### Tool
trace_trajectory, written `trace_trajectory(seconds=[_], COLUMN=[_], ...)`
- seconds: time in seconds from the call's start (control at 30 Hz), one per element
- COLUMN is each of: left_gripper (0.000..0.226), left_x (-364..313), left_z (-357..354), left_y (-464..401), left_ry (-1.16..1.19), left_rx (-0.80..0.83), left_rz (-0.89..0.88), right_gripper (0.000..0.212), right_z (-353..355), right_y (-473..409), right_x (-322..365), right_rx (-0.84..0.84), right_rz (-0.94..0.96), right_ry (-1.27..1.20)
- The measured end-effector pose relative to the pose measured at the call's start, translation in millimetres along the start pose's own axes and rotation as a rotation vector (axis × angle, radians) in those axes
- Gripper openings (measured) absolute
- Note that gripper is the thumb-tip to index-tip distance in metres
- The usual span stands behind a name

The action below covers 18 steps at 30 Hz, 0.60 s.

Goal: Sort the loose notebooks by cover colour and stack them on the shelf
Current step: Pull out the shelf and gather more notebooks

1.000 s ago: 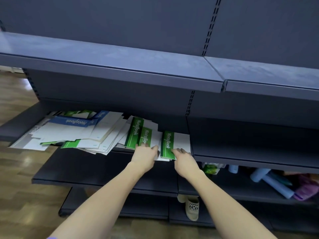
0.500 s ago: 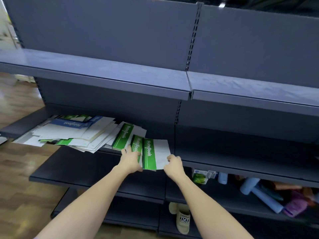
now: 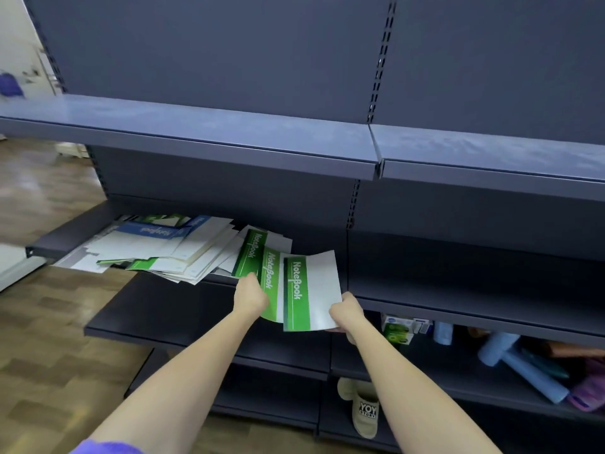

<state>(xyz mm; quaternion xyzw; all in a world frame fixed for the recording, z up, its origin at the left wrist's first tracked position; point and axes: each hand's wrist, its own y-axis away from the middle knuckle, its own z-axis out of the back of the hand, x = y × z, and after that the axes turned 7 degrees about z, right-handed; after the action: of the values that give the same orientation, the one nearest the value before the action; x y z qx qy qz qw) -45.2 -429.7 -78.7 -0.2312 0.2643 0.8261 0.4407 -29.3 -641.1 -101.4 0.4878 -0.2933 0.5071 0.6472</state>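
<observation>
change: the two green notebooks in the hands have come off the shelf edge since the earlier frames, and now hang out in front of it. the pile on the left looks the same.
right hand: right hand point(image 3: 346, 312) pinches the low right corner of the front green notebook point(image 3: 311, 291). its fingers are curled around that corner.
left hand: left hand point(image 3: 251, 294) is curled on the left edge of the second green notebook point(image 3: 271, 283), which sits just behind the front one.
third book: another green notebook point(image 3: 253, 253) lies flat on the middle shelf point(image 3: 458, 290), touching the pile.
pile: messy pile of notebooks point(image 3: 157, 249) on the left part of the shelf, with a blue notebook point(image 3: 154, 230) on top. some books stick out over the front edge.
edges: the held books' tops are near the shelf's front edge, and the top shelf point(image 3: 196, 139) hangs over them.
open room: the middle shelf on the right is bare and dark. the top shelf is bare too.
lower shelf: small boxes point(image 3: 397, 329) and blue rolls point(image 3: 520, 368) sit low on the right.
floor: a tan slipper point(image 3: 365, 411) rests under the shelves.
</observation>
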Motion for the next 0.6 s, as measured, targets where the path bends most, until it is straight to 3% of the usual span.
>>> trace_trajectory(seconds=[0.07,0.17,0.23,0.4,0.6], left_gripper=[0.045,0.064,0.064,0.049,0.023], left_x=[-2,-9,-15,-51,-111], left_z=[0,-4,-9,-24,-59], left_y=[2,9,17,36,85], left_ry=[0.067,0.121,0.165,0.254,0.219], left_rx=[0.009,0.053,0.065,0.0,0.076], left_rz=[-0.002,-0.023,-0.04,-0.103,-0.177], right_gripper=[0.031,0.036,0.039,0.036,0.046], right_z=[4,16,27,74,155], right_y=[2,3,6,21,39], right_x=[-3,-10,-15,-28,-57], right_rx=[-0.013,-0.035,-0.06,-0.169,-0.303], right_rz=[0.016,0.027,0.043,0.097,0.111], right_ry=[-0.041,-0.097,-0.14,-0.276,-0.368])
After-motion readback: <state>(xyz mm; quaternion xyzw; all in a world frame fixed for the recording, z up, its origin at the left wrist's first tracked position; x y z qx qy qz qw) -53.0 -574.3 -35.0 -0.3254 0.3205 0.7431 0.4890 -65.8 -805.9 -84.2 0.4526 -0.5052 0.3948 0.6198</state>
